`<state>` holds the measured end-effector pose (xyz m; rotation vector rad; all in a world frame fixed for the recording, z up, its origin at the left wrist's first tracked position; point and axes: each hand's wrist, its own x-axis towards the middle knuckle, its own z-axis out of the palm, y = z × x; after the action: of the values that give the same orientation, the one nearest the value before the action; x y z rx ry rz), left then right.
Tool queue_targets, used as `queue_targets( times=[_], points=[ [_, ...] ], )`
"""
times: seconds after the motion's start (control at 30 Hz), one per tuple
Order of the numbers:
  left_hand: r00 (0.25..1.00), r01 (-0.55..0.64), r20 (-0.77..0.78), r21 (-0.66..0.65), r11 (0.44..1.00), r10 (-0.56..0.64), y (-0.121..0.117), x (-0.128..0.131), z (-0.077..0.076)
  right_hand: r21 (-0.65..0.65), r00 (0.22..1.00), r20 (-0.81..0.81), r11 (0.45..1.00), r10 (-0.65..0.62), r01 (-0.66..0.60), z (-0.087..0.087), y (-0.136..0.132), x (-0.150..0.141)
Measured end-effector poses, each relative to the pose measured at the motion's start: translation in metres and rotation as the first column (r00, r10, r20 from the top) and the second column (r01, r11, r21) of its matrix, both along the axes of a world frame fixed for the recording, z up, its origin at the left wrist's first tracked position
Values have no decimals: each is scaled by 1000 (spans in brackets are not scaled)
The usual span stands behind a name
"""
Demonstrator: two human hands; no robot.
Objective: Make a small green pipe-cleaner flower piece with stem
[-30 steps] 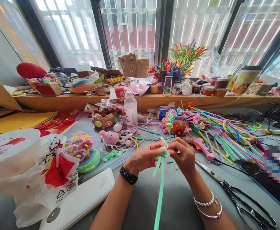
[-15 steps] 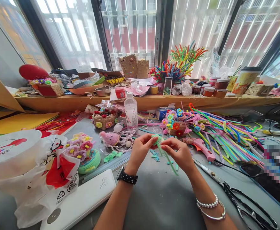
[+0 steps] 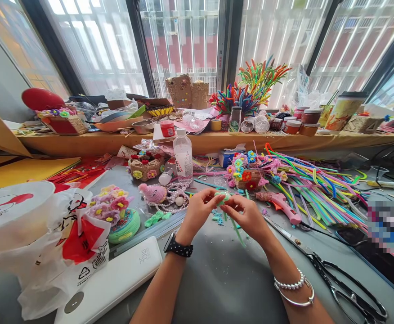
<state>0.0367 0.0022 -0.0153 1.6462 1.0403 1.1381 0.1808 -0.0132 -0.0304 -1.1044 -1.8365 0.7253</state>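
Both hands meet over the middle of the grey table around a light green pipe cleaner point(image 3: 238, 234). My left hand point(image 3: 202, 209) pinches its bent upper part between thumb and fingers. My right hand point(image 3: 246, 216) is closed on the same piece from the other side, thumb near the left thumb. Loose green ends hang down below the fingers; the fingertips partly hide the worked part. Beneath lie small teal scraps point(image 3: 217, 218). A pink glue gun point(image 3: 283, 207) rests right of my right hand, and a pink crocheted figure point(image 3: 153, 193) with bead strings sits left of my left hand.
Large black-handled scissors point(image 3: 332, 274) lie open at the right, beside a bundle of coloured pipe cleaners point(image 3: 332, 202). A white power bank point(image 3: 116, 279) and a bagged cup point(image 3: 15, 216) stand left. A clear bottle point(image 3: 182, 155) and flower baskets stand behind.
My right hand has moved slightly left, its fingers now closer to the left hand's. The hanging green ends have shifted a little left. The camera view has moved slightly.
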Motion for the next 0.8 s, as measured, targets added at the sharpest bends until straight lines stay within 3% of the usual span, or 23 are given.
queue_targets(
  times=[0.3,0.8],
  points=[
    [989,126,-75,-70,990,-132,-2,-14,10,31,1000,-2,999,17,-17,3,-1,4],
    [985,-22,-170,-42,999,15,1,-13,6,34,1000,24,999,10,-11,2,0,4]
  ],
)
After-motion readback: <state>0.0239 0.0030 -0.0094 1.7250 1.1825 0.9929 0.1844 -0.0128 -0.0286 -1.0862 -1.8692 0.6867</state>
